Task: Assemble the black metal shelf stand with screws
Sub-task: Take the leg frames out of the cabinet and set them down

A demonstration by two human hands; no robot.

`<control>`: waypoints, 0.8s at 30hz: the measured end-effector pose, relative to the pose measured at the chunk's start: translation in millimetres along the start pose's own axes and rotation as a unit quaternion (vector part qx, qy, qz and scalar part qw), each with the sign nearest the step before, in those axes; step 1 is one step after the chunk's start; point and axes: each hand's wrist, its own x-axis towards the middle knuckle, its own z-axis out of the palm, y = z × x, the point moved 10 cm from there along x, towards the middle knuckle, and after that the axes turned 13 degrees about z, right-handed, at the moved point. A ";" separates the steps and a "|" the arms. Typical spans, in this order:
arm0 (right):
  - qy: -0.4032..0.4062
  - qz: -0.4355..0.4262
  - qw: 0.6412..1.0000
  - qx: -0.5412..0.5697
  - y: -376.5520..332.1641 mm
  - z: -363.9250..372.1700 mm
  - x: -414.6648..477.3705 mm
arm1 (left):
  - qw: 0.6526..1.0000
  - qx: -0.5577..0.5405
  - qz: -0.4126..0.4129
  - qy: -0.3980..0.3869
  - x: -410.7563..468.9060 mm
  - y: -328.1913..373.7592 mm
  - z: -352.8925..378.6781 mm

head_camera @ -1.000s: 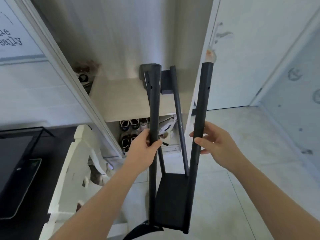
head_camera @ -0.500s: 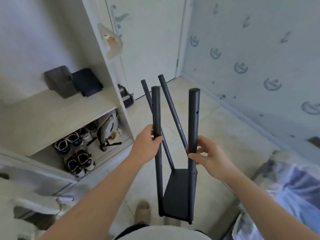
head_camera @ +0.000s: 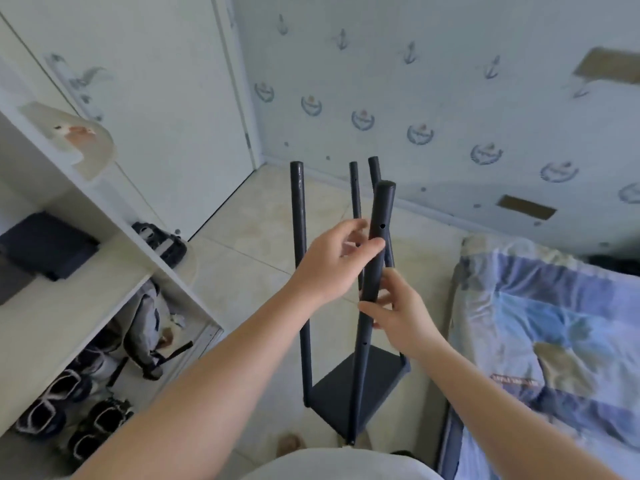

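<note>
Since half a second ago the left hand (head_camera: 332, 261) has let go of the left post (head_camera: 298, 237) and crossed to the near post (head_camera: 382, 209) of the shelf stand (head_camera: 360, 386). Its grip is wide, fingers out, thumb just touching the tube. The right hand (head_camera: 398, 306) has its grip closed round that same post, lower down. The stand therefore seems to hang clear of the floor (head_camera: 249, 244) from one upright, its single shelf panel at the bottom.

As I judge it, with only one hand carrying, the frame could swing or twist about that post and strain the bottom joints. It could also slip down onto the foot (head_camera: 289, 445) below the stand. The bed (head_camera: 554, 323) lies just right of the stand, where a swinging corner could catch it. The screw holes (head_camera: 382, 226) in the near post are empty.
</note>
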 end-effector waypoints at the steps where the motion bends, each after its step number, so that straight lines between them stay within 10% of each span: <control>1: 0.017 0.005 1.000 0.004 0.4 1.5 0.3 | 1.000 0.015 0.014 -0.012 6.7 6.9 4.3; 24: 0.196 0.162 0.967 0.026 71.1 -118.9 58.0 | 0.989 0.066 0.002 -0.131 -5.1 -49.3 -31.9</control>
